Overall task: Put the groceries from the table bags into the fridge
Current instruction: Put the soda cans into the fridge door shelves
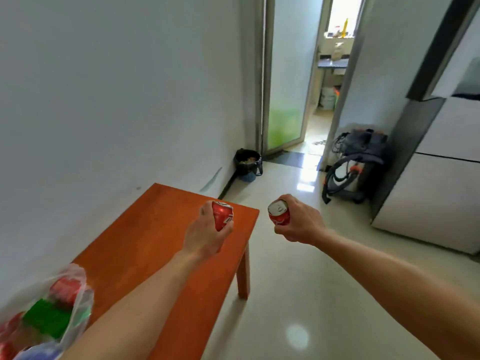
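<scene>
Left hand (205, 237) round red can (222, 215); right hand (298, 224) likewise

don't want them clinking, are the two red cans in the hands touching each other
Apart. The head view shows a clear gap of floor between the left soda can and the right soda can.

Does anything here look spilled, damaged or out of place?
Nothing stands out. The left hand grips the first red can, the right hand the second red can. Neither looks dented or leaking.
</scene>
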Demonstrator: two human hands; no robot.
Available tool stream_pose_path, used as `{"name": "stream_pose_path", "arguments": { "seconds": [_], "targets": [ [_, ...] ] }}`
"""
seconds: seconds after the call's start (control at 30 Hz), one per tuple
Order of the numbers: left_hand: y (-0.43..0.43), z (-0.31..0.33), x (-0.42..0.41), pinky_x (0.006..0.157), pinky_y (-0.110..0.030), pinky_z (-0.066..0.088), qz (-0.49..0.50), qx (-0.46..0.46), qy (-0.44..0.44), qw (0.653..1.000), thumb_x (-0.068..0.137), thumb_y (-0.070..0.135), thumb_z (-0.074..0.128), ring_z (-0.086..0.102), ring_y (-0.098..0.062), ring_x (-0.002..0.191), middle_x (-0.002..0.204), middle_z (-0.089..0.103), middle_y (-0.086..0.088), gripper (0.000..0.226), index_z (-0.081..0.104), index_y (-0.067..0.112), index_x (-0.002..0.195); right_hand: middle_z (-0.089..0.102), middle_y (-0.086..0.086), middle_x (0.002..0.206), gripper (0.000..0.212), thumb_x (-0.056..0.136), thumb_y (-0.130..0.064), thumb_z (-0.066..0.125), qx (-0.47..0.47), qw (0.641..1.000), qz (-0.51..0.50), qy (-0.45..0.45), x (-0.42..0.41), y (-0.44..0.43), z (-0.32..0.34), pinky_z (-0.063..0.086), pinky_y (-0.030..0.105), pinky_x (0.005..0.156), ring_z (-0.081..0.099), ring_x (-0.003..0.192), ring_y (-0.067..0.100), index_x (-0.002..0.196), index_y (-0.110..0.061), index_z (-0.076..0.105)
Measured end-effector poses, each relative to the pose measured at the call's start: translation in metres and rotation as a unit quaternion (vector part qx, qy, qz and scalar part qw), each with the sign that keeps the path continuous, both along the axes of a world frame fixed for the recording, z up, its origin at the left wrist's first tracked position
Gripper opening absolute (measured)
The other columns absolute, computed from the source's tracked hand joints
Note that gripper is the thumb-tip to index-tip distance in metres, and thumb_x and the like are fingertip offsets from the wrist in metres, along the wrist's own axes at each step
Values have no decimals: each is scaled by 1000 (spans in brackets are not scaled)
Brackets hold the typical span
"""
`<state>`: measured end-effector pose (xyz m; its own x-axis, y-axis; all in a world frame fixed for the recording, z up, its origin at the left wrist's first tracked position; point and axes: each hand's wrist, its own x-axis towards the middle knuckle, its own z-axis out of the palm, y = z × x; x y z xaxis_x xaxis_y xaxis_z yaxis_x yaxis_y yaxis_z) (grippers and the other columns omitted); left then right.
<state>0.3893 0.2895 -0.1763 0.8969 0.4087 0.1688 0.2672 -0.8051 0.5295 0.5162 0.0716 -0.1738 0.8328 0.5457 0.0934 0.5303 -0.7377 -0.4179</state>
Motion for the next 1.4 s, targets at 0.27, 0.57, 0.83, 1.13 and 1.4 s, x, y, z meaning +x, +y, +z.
{"name": "stream_pose_path", "arguments": {
  "seconds": [0.27,0.57,0.83,1.13,1.4],
  "targets": [
    [-205,15,172,79,-37,47,-169,-13,-22,985,86,46,64,58,-29,96,124,51,-7,61,34,19,132,64,-2,109,66,65,-44,77,15,984,-176,-16,82,-236,15,48,29,74,61,90,21,121,-28,46],
    [-396,10,308,74,-28,46,-344,-35,-21,938,87,48,62,54,-16,89,119,53,-3,61,30,22,132,63,-7,106,63,64,-46,73,19,942,-334,-24,152,-432,17,50,34,79,61,94,20,119,-29,46],
    [-538,12,474,79,-40,49,-448,-23,-33,893,87,48,60,59,-29,96,118,50,-5,59,35,16,129,62,-12,102,55,66,-40,72,66,889,-452,-10,253,-554,18,49,31,78,61,89,17,114,-33,46],
    [-691,42,624,87,-43,49,-537,-19,-42,842,88,52,57,57,-28,103,127,49,-8,69,25,17,139,57,-9,107,68,67,-39,79,53,834,-549,-19,347,-682,55,48,30,83,59,94,15,124,-30,42],
    [-844,39,723,84,-34,51,-562,-64,-47,823,88,52,60,56,-16,96,121,52,-2,67,26,22,137,59,-3,120,71,71,-39,79,65,820,-568,-26,445,-817,50,49,29,87,59,100,16,130,-28,40]
  ]
}}
